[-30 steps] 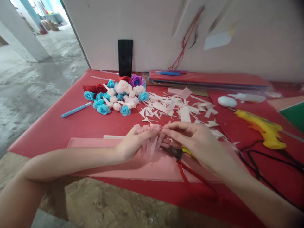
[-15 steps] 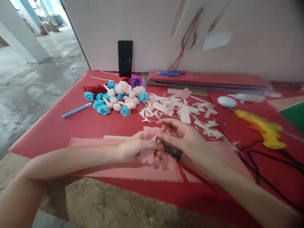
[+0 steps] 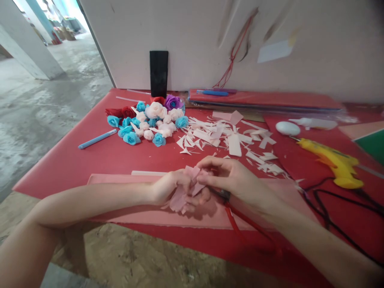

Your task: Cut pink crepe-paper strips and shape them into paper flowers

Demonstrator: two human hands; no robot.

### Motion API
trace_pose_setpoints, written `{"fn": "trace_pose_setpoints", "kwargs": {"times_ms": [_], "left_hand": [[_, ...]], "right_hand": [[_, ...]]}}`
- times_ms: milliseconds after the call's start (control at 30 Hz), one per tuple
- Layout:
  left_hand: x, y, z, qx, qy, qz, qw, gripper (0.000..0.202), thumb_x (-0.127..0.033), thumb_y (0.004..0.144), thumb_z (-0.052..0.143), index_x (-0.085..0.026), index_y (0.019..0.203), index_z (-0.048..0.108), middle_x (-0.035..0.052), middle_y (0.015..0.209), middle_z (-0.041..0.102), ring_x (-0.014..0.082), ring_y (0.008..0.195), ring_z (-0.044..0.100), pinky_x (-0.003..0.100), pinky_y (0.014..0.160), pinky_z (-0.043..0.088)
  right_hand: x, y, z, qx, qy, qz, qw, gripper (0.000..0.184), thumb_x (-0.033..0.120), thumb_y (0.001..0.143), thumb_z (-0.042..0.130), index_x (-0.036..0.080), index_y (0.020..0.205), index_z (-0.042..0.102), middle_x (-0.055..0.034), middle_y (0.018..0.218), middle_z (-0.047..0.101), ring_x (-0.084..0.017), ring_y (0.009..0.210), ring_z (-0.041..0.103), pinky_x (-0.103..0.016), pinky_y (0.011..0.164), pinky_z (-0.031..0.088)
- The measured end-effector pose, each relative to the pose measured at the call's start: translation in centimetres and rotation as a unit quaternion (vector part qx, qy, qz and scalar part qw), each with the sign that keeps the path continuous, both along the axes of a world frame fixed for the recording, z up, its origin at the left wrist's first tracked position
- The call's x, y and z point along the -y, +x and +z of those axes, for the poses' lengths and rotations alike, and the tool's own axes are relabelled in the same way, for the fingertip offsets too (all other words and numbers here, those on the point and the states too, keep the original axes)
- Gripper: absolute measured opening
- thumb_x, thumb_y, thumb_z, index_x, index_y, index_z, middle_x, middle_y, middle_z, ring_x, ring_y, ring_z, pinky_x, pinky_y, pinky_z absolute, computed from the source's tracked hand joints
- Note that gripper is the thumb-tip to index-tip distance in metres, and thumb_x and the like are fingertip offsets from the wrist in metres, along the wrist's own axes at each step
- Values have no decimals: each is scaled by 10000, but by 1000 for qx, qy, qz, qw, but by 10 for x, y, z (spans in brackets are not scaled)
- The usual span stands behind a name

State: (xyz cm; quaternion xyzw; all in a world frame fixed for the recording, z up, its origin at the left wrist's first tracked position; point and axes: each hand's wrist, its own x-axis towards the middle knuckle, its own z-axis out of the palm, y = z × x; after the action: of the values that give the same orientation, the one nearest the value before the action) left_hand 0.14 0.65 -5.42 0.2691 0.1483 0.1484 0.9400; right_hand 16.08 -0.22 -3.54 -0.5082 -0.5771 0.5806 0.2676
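Pink crepe paper (image 3: 179,199), cut into petal-like strips, is gathered between my two hands. My left hand (image 3: 169,186) is closed around its lower left part. At its upper right, my right hand (image 3: 231,176) pinches the paper between thumb and fingers. Red-handled pliers or cutters (image 3: 232,218) lie under my right hand, their dark jaws partly hidden by it. Beneath both hands spreads a flat sheet of pink paper (image 3: 126,208) on the red table (image 3: 60,160).
Blue, pale pink, red and purple paper roses (image 3: 156,124) are heaped behind my hands, beside pale paper scraps (image 3: 210,134). A blue stick (image 3: 97,139) lies left. A yellow glue gun (image 3: 333,160) with a black cord lies right, near a white egg-shaped piece (image 3: 288,128). A black phone (image 3: 159,74) leans at the back.
The pink paper has been turned and bunched between my hands, its strips now tilted down to the left. My right hand has dropped slightly. The pliers or cutters stay in place.
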Motion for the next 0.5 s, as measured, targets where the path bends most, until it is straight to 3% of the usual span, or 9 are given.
{"fn": "trace_pose_setpoints", "kwargs": {"times_ms": [167, 333, 500], "left_hand": [[-1, 0, 1, -30, -7, -46, 998, 116, -118, 452, 415, -114, 541, 490, -25, 412, 426, 52, 287, 342, 153, 279, 305], [0, 0, -3, -49, 16, -17, 999, 180, -119, 418, 399, -96, 534, 534, 21, 457, 550, 90, 312, 444, 182, 285, 367], [2, 0, -7, -66, 31, -15, 997, 173, -125, 414, 376, -90, 470, 536, 30, 388, 512, 113, 266, 436, 190, 225, 305]], "right_hand": [[2, -3, 6, -4, -1, 19, 1000, 211, 337, 663, 653, 183, 778, 568, 0, 688, 574, -128, 593, 564, -259, 542, 432], [5, -7, 5, 39, 65, 34, 997, 220, 328, 665, 642, 187, 830, 605, -6, 752, 589, -121, 658, 528, -254, 600, 411], [6, -7, 7, 41, 67, 39, 996, 184, 343, 662, 657, 180, 738, 623, 21, 646, 560, -88, 591, 473, -220, 553, 374]]}}
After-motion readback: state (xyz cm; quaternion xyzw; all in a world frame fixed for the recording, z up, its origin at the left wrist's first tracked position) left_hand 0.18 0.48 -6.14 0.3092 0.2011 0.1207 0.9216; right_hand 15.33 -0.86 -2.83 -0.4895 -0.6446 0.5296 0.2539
